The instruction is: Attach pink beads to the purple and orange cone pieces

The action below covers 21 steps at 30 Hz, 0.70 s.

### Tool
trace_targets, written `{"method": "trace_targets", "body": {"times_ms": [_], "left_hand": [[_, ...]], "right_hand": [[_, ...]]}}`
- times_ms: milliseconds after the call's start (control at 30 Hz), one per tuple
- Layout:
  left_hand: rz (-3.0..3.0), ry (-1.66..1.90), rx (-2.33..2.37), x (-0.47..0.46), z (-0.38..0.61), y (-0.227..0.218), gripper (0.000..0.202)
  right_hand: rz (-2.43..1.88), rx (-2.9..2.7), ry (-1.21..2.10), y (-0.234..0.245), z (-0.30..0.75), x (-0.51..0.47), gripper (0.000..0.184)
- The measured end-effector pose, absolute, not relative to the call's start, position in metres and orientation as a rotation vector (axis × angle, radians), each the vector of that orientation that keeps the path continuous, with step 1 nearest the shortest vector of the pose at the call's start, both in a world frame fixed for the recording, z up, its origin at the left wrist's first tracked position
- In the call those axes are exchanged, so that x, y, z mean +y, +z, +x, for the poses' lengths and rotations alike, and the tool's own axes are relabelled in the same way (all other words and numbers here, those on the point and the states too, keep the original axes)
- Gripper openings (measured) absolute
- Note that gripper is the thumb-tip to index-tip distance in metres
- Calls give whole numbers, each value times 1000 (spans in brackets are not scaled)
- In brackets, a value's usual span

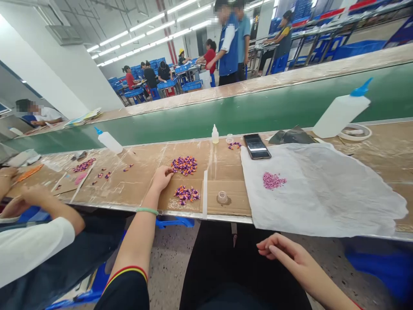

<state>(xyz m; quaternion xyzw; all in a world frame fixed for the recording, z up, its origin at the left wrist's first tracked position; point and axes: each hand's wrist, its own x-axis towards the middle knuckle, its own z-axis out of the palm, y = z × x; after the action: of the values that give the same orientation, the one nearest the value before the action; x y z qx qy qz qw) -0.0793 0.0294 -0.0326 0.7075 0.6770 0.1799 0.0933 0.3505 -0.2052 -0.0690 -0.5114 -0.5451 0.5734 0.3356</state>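
My left hand (pixel 163 177) rests on the cardboard at the left edge of a pile of small purple-and-orange pieces (pixel 184 165). Its fingers are pinched together; whatever lies between the fingertips is too small to make out. Nearer the table's front edge is a second, looser heap of the same pieces (pixel 187 195). Over my lap, below the table edge, hovers my right hand (pixel 279 249), fingers loosely bent, thumb apart, nothing visible in it. A small clear cup (pixel 222 197) sits on a cardboard square. Tiny pink pieces (pixel 273 181) are scattered on a white sheet (pixel 322 189).
A phone (pixel 257 146) lies at the sheet's far left corner. Behind stand a small dropper bottle (pixel 215 134) and a large blue-tipped bottle (pixel 340 114), near a tape roll (pixel 355 132). A co-worker's arms (pixel 41 200) are at the left. Beyond runs a green belt (pixel 193 118).
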Motion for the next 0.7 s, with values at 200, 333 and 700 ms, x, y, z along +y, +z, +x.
{"method": "trace_targets", "body": {"times_ms": [200,333,700], "left_hand": [[2090,586,2005,35,-73,-28,38],[2013,808,1971,24,-65,-17,20],[1256,1235,1501,-90,-27,1,37]], "right_hand": [[-1290,-1386,1506,-55,335,-208,43],[-1259,-1445,1445,-35,337,-212,33],[-1517,-1857,616,-27,404,-129,9]]}}
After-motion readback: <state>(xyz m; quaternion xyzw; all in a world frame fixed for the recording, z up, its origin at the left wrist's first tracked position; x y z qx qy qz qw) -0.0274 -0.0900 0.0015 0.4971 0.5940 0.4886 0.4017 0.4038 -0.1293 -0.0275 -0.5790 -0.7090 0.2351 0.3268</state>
